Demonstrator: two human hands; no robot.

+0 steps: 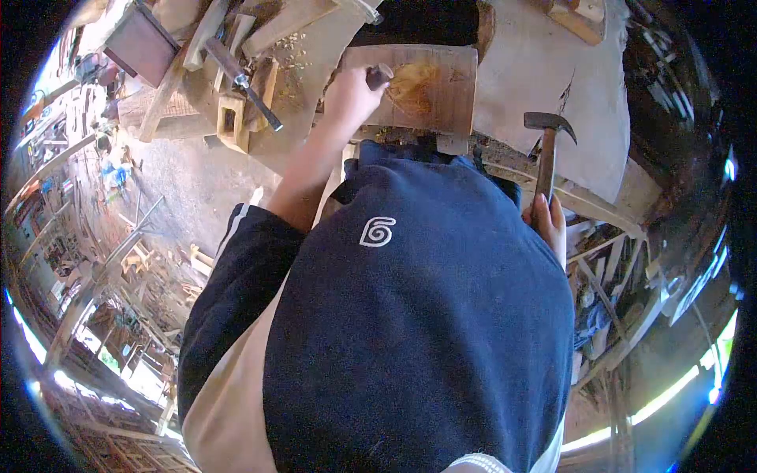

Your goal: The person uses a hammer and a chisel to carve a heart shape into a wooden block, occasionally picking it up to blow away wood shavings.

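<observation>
My left hand point(352, 98) is closed round an upright chisel point(379, 76). Only the round end of its wooden handle shows, and the blade is hidden below my fist. Beneath it lies a brown wooden board point(438, 102) with a yellowish patch in its surface. On the right, my right hand point(552, 225) grips a hammer point(546, 158) low on its wooden handle. The dark metal head points away from me, beside the board and apart from the chisel.
Another chisel point(243, 81) rests among wood offcuts at the left, near a mortised block point(232, 124). A wooden box point(140, 45) is farther left. Shavings point(293, 51) dot the bench. A wooden block point(578, 20) lies at the far right, and a rail point(587, 206) runs below.
</observation>
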